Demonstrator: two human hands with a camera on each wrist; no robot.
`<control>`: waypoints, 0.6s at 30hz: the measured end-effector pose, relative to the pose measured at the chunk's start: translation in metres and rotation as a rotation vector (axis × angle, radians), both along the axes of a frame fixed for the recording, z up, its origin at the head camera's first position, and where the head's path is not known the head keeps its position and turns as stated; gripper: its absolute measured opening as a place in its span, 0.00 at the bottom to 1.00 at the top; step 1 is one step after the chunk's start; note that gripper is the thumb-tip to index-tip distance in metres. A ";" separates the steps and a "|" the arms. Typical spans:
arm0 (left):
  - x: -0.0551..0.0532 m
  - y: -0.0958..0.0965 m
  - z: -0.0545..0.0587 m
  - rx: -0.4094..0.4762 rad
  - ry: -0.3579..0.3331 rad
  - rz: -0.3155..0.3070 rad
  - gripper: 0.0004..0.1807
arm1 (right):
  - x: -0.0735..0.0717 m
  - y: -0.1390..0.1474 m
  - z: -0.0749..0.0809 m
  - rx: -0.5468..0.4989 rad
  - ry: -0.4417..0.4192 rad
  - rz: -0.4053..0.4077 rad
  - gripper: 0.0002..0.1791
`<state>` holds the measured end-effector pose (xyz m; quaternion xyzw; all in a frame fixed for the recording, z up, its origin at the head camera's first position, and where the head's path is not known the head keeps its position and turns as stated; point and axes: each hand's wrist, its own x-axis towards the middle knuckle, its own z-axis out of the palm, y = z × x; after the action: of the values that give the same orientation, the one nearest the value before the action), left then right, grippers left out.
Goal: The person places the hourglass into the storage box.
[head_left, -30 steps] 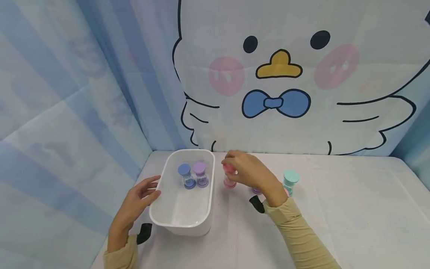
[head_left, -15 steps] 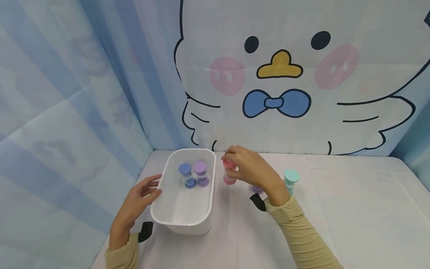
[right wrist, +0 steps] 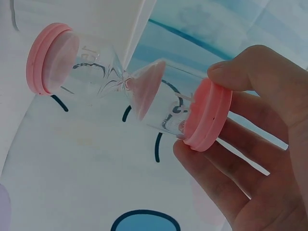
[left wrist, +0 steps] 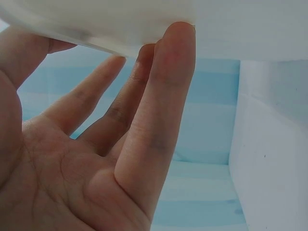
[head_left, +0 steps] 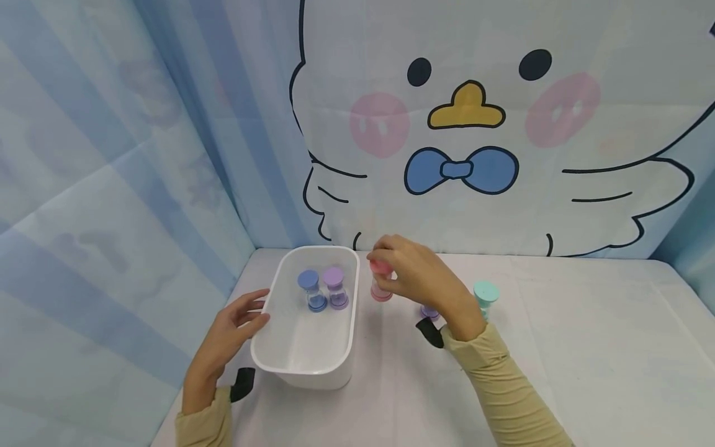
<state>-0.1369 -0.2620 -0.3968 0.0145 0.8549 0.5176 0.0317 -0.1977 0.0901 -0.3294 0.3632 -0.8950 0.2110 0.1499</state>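
My right hand (head_left: 416, 273) pinches a pink-capped sand timer (head_left: 382, 293) by its top cap, just right of the white bin. Seen from the right wrist, thumb and fingertips circle one pink cap (right wrist: 208, 115); pink sand (right wrist: 148, 90) lies in the glass bulb near the neck. My left hand (head_left: 231, 335) rests against the left wall of the white bin (head_left: 301, 354), and its extended fingers (left wrist: 166, 96) touch the bin's side in the left wrist view. Inside the bin, a blue sand timer (head_left: 313, 290) and a purple sand timer (head_left: 337, 288) stand upright side by side.
Right of the bin on the white table (head_left: 586, 347), a second purple sand timer (head_left: 429, 312) is partly covered by the right hand. A teal sand timer (head_left: 486, 293) stands behind the right wrist. A curtain with a cartoon bird (head_left: 463, 217) closes off the back.
The right hand has risen slightly with the pink sand timer. The left hand has stayed against the bin. A bit of pink beside the teal timer has gone out of sight behind the right wrist.
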 end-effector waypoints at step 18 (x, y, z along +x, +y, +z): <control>0.001 0.000 -0.001 -0.009 0.008 0.006 0.31 | 0.001 -0.005 0.017 0.008 0.041 0.013 0.15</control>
<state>-0.1364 -0.2617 -0.3975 0.0139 0.8574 0.5138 0.0269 -0.1970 0.0853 -0.3120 0.3738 -0.8902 0.2010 0.1654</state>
